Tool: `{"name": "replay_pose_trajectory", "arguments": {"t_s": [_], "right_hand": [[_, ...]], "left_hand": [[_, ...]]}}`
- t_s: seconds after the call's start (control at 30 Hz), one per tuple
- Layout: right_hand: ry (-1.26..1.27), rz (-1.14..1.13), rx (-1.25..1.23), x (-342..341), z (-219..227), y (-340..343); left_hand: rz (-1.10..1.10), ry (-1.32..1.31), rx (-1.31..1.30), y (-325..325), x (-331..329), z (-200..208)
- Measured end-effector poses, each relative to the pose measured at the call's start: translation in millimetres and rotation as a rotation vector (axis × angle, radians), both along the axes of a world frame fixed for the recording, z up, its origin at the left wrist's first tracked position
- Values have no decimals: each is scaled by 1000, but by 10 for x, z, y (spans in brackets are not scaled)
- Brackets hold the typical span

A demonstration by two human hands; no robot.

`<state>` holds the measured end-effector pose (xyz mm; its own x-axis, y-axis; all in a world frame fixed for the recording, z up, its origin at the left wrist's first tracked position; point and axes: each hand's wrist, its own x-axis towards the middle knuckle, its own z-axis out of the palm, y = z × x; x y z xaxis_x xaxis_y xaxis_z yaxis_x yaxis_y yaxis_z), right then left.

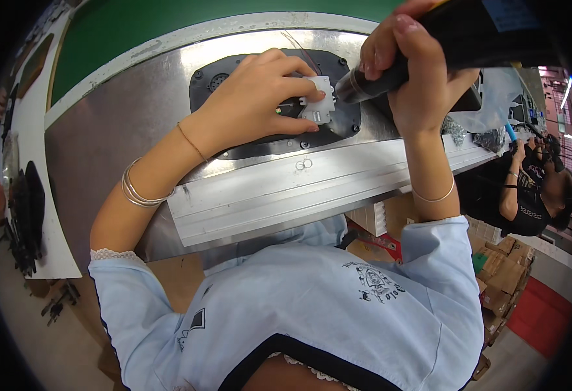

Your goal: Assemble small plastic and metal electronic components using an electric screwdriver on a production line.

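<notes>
A dark, rounded plastic panel (344,127) lies flat on the metal worktop, with small round posts along its rim. On its right half sits a white plastic block (320,107). My left hand (257,94) rests over the panel, its index finger and thumb pressing the block from the left. From the upper right, my right hand (419,81) grips a black electric screwdriver (475,36). The driver's dark nose tilts down toward the block's right edge; whether its tip touches a screw I cannot make out. Thin wires (302,49) stick out beyond my left fingers.
A ridged aluminium rail (286,195) runs along the worktop's near edge. Beyond lies a green belt surface (201,23). Clear plastic bags (501,94) lie to the right. Dark parts (25,215) are piled far left. Another person (533,189) works at the right, above stacked cardboard (504,267).
</notes>
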<state>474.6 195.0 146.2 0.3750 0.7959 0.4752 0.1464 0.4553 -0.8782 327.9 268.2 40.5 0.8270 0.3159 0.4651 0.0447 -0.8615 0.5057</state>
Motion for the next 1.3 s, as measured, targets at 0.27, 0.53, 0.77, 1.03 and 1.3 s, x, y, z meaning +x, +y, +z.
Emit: {"name": "replay_pose_trajectory", "arguments": {"t_s": [0.27,0.53,0.77,1.03,1.3], "right_hand": [[7,204,113,829,406,-465],[-107,77,31,1206,330,-430],[-75,138,17,1158,324,-432],[-104,287,93,742,308,-313],[11,53,-33,-318,240,118]], "left_hand": [[-7,-20,13,-20,14,35],[-12,74,-51,5,-26,88],[-1,15,-13,5,-13,38],[-1,49,-5,0,-35,22],[77,-54,-195,-12,-62,-36]]}}
